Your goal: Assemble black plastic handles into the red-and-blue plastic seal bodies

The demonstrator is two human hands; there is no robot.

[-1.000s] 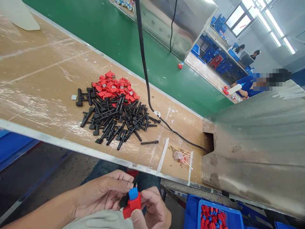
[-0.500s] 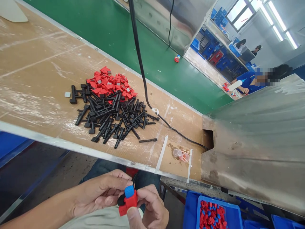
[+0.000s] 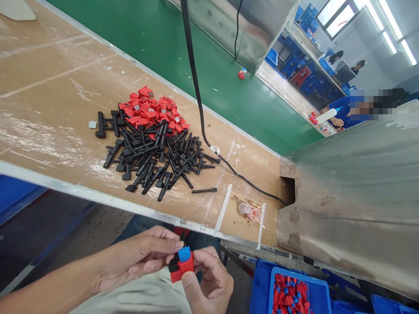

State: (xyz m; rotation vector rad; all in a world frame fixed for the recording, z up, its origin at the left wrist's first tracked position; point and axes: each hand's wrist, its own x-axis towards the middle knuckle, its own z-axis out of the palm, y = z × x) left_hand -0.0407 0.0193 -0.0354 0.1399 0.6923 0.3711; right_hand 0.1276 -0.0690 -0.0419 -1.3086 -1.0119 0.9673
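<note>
In front of my lap, my right hand (image 3: 212,277) pinches a small red and blue plastic toy piece (image 3: 186,265) between thumb and fingers. My left hand (image 3: 152,255) is closed on a black hammer-shaped plastic part (image 3: 173,263), whose thick end sits against the red side of the toy piece. Its thin end shows dimly past my left fingertips; whether the two are joined I cannot tell. Beyond the bench edge lies a heap of black hammer-shaped parts (image 3: 153,152), with a pile of red plastic pieces (image 3: 150,109) behind it.
A black cable (image 3: 196,87) crosses the bench. Small cups with cotton swabs (image 3: 252,211) stand between white tape strips. At lower right, a blue bin (image 3: 321,288) holds red and blue pieces. A metal panel (image 3: 347,196) closes the right side; a co-worker (image 3: 340,111) sits beyond.
Both hands have shifted slightly up and to the right with the toy piece and the black part, which stay together. The camera view has moved a little. The heaps look unchanged.
</note>
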